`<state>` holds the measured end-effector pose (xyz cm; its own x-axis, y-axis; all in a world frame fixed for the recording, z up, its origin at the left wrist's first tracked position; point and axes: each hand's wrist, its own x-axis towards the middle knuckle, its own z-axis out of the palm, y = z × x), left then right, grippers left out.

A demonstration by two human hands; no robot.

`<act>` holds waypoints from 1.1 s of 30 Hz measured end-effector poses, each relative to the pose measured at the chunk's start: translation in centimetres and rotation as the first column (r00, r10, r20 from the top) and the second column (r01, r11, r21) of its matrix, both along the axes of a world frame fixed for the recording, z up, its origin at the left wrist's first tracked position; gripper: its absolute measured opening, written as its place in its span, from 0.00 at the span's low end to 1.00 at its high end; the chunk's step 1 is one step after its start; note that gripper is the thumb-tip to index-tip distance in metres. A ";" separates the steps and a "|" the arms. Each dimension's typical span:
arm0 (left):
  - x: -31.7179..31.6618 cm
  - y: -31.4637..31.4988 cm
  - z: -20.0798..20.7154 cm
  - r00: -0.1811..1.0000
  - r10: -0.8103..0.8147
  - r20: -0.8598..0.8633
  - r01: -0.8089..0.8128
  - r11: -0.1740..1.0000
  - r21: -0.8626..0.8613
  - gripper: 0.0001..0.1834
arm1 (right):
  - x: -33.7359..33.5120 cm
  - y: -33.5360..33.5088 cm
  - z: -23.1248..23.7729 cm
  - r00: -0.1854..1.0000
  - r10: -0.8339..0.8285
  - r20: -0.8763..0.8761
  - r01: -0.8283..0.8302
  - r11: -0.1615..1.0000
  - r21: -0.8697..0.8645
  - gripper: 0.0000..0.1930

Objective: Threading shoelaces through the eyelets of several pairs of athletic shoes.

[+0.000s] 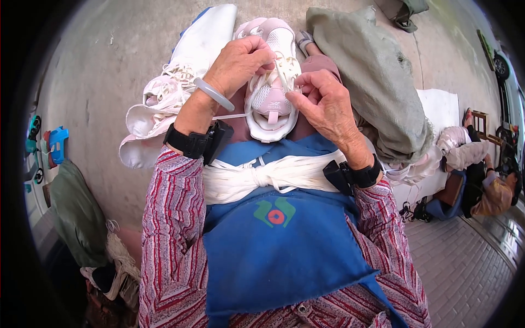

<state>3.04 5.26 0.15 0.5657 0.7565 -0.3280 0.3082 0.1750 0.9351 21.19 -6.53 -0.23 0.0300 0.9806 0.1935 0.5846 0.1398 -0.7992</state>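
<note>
A pink and white sneaker (272,101) lies on my lap, its heel opening toward me. White shoelace (280,64) runs through the upper part of its eyelets. My left hand (240,63) is closed in a pinch over the lacing on the shoe's left side; its fingertips are partly hidden. On the other side, my right hand (324,103) pinches lace by the shoe's right edge, thumb and forefinger together. A loose white lace end (231,116) sticks out left of the shoe's collar. Across my blue apron (273,246) lies a tied bundle of white laces (262,176).
More pink and white shoes (158,112) are piled at the left beside a white sheet (210,38). A grey-green cloth (372,76) covers a heap at the right. Another person (492,191) sits at the far right. Dark green cloth (76,210) hangs at the lower left.
</note>
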 end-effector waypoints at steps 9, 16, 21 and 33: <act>-1.8 0.0 -0.2 0.913 0.364 0.184 -0.380 0.923 0.060 0.16 | -0.9 0.6 -0.7 0.992 -0.124 0.035 0.119 0.987 0.105 0.07; -5.0 -7.9 9.2 0.964 -0.052 0.261 -0.039 0.943 0.331 0.07 | -0.1 -2.8 7.1 0.987 0.002 -0.162 0.018 0.992 0.123 0.08; -4.7 -13.3 18.5 0.802 -0.490 0.341 0.063 0.637 0.768 0.05 | -0.9 -6.2 16.1 0.830 0.548 -0.104 -0.443 0.761 0.473 0.15; -7.0 -14.1 20.8 0.819 -0.568 0.082 0.293 0.536 0.792 0.04 | 0.5 -10.1 25.5 0.843 0.515 0.157 -0.497 0.856 -0.142 0.13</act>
